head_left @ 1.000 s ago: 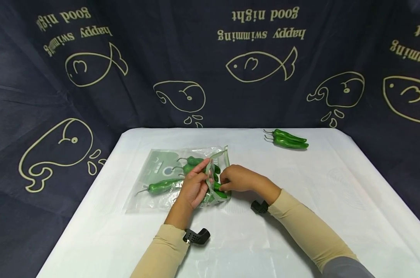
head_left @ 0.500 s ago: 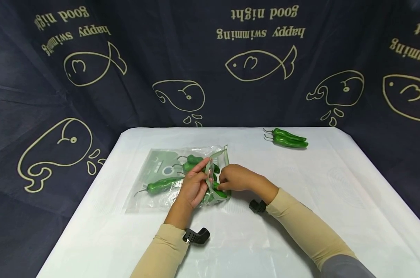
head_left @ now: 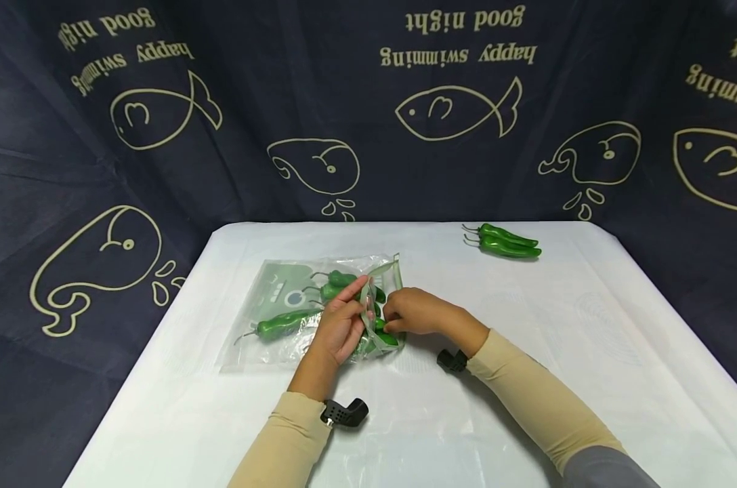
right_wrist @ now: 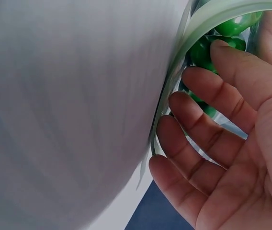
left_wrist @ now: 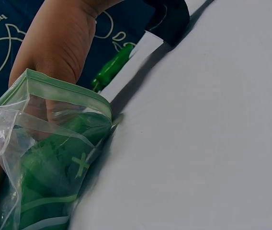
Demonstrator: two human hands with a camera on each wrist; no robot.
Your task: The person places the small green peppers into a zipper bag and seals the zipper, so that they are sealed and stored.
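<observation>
A clear zip bag with green print lies on the table, its mouth facing right and held up. Several green peppers are inside. The left hand, palm up, holds the raised upper edge of the bag's mouth, index finger stretched along it. At the opening is the right hand. In the right wrist view its fingers are loosely bent inside the rim, and the thumb touches a green pepper. Through the film in the left wrist view, pepper shapes show below the right hand's fingers.
Two green peppers lie side by side at the back right of the white table. A dark curtain with fish drawings hangs behind the table. Each wrist wears a black camera mount.
The right hand has shifted slightly left toward the bag, and the pepper beside its thumb sits slightly deeper in the opening. The left hand stays nearly still.
</observation>
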